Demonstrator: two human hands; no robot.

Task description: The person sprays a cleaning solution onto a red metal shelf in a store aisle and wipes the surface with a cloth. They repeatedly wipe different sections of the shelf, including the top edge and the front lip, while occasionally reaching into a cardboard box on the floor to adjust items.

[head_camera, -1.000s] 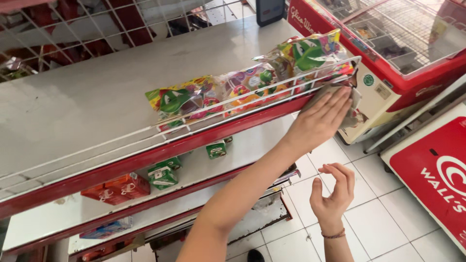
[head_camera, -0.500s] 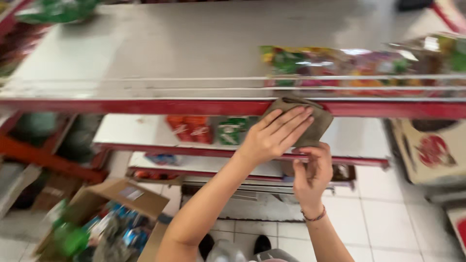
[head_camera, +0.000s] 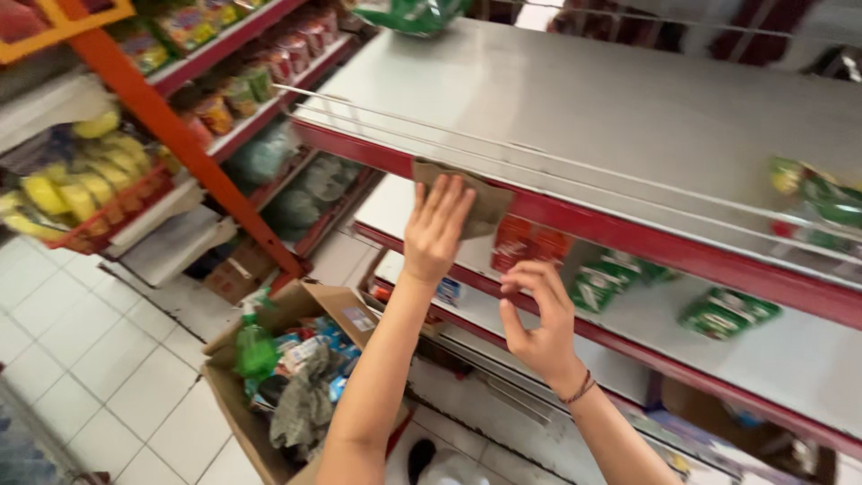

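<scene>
A: Shop aisle, white tiled floor (head_camera: 99, 377), open cardboard box (head_camera: 287, 359) nearest. How should the wiping go?

B: Keep the left hand (head_camera: 437, 229) flat, fingers spread, pressing the brown cloth (head_camera: 476, 199) along the red shelf edge (head_camera: 628, 235).

A: And the right hand (head_camera: 539, 319)?

B: Loosely curled just below, probably empty.

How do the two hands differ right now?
The left hand is raised and spread flat, pressing a brown cloth against the red front edge of the top shelf; the right hand hangs lower, in front of the shelf below, fingers curled, holding nothing. The right wrist carries a bracelet; the left is bare. Both hands are bare.
</scene>
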